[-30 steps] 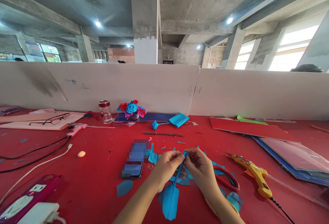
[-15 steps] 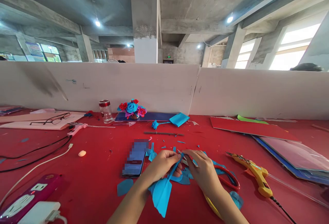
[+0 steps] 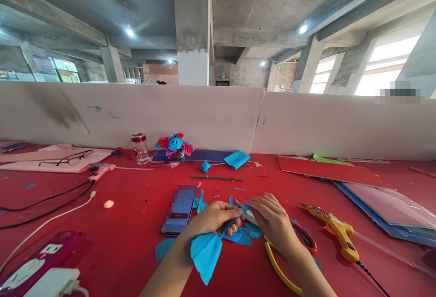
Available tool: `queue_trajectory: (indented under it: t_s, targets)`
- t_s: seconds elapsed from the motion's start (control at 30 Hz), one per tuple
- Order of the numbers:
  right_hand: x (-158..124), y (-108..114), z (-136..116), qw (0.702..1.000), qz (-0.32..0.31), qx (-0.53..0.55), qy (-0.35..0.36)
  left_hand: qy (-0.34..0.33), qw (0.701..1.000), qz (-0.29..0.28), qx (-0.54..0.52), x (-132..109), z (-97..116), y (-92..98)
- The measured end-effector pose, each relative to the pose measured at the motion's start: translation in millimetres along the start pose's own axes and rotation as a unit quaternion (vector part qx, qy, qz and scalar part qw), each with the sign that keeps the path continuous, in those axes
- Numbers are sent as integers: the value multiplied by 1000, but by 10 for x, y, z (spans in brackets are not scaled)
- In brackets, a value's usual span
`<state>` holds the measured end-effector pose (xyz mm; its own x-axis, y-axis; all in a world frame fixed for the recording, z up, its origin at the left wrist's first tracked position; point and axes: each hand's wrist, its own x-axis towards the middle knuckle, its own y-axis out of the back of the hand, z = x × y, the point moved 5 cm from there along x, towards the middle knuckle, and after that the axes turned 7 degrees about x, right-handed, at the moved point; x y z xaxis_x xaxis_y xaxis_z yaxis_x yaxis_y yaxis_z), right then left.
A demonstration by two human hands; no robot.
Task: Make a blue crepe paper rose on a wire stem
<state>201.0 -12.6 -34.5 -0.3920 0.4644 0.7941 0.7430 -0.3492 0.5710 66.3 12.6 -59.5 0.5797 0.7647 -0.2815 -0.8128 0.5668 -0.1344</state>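
My left hand (image 3: 214, 219) is closed round a twisted strip of blue crepe paper (image 3: 206, 252), whose wide end hangs down toward me over my wrist. My right hand (image 3: 274, 222) pinches the thin upper end of the same strip, fingertips meeting the left hand's. Both hands hover just above the red table (image 3: 119, 224), over several loose blue paper pieces (image 3: 245, 233). Red-handled scissors (image 3: 304, 238) and a yellow cord (image 3: 279, 272) lie under my right wrist.
A phone (image 3: 180, 210) lies just left of my hands. A yellow glue gun (image 3: 335, 231) lies to the right. A paper flower bouquet (image 3: 175, 145), a glass jar (image 3: 139, 148), glasses (image 3: 66, 158), a pink glue gun (image 3: 102, 170), a power strip (image 3: 32, 265) and coloured sheets (image 3: 327, 172) stand about.
The blue strip's wide end has swung left and up against my left wrist. My hands have lowered slightly and drawn closer to the table.
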Motion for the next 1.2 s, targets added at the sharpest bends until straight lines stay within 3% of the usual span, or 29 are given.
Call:
queue_trajectory:
  t_s: [0.13, 0.3, 0.47, 0.73, 0.83, 0.9, 0.97, 1.07, 1.2]
  targets:
    - [46, 53, 55, 986, 5, 132, -99, 25, 999, -29, -33, -77, 71, -63]
    - [63, 90, 106, 941, 3, 250, -227, -5, 993, -101, -53, -127, 90, -129]
    - [27, 103, 123, 909, 9, 344, -236, -11, 989, -146, -27, -150, 23, -178]
    - [35, 193, 19, 885, -63, 414, -203, 21, 980, -196, -35, -231, -3, -346]
    - [19, 206, 47, 885, -27, 400, -236, 0, 981, -188, -52, -179, -8, -315]
    - [-6, 171, 85, 862, 26, 421, -282, -27, 984, -168, -61, -135, 5, -267]
    - [-28, 83, 94, 811, 63, 485, -319, -42, 985, -148, -74, -105, 16, -232]
    - [-22, -95, 34, 740, 42, 580, -338, -52, 988, -119, -81, -91, 27, -225]
    - [-22, -197, 35, 716, 50, 593, -365, -86, 993, -75, -25, -86, 37, -257]
